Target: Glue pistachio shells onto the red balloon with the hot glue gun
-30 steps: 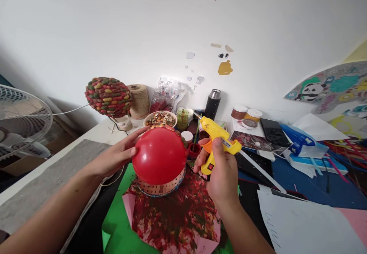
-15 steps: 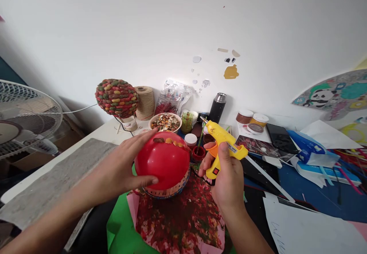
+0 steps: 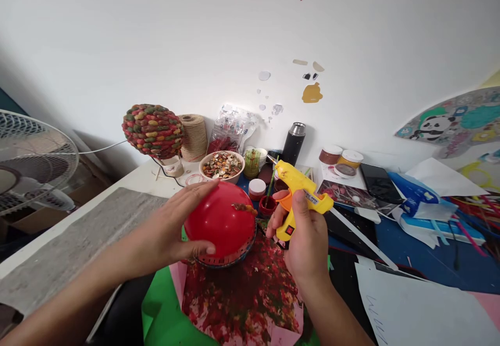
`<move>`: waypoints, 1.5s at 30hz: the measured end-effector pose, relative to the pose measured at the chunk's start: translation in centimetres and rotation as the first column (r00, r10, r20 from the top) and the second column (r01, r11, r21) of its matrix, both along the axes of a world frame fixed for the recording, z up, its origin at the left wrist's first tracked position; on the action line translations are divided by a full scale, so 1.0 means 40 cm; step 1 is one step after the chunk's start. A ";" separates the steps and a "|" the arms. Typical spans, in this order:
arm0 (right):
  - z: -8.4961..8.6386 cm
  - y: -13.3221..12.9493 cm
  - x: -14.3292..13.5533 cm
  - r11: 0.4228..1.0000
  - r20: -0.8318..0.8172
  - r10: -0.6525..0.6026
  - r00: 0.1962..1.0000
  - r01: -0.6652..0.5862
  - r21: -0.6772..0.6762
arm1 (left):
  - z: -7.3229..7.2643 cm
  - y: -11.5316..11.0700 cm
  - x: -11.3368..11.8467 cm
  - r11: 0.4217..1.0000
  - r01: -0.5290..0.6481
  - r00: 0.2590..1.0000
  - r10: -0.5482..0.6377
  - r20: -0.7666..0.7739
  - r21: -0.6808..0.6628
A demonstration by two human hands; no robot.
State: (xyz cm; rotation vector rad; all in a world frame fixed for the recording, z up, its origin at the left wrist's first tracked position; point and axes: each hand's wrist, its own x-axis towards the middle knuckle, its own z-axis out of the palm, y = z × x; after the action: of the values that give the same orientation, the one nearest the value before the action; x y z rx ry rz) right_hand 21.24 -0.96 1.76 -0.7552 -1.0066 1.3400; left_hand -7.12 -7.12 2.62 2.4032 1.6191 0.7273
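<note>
Head view: glue gun (image 3: 299,196) nozzle up-left

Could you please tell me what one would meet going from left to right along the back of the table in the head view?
Fan → shell-covered ball → twine spool → bowl of shells → black flask → two lidded jars → phone → panda picture.

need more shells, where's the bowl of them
In the head view, the bowl of shells sits at the back of the table, left of centre, just behind the red balloon and beside the twine spool.
</note>
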 end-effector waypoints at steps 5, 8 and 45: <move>0.009 -0.002 -0.001 1.000 0.021 0.003 1.000 -0.003 0.004 | 0.000 0.026 -0.009 0.995 -0.087 0.989 0.093 0.118 -0.055; 0.012 -0.001 -0.004 1.000 0.024 -0.004 1.000 0.004 0.008 | -0.014 0.040 -0.018 0.989 -0.117 0.978 0.131 0.161 -0.093; -0.011 -0.014 -0.018 0.991 0.193 0.002 0.981 -0.028 0.133 | 0.040 0.133 -0.091 0.901 -0.410 0.799 0.430 0.421 -0.141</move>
State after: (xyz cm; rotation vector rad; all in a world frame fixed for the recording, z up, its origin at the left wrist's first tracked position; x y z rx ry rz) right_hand 20.52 -1.54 1.31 -0.7865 -1.2459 1.2147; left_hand -10.74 -1.81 4.24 1.6691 1.9370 1.1942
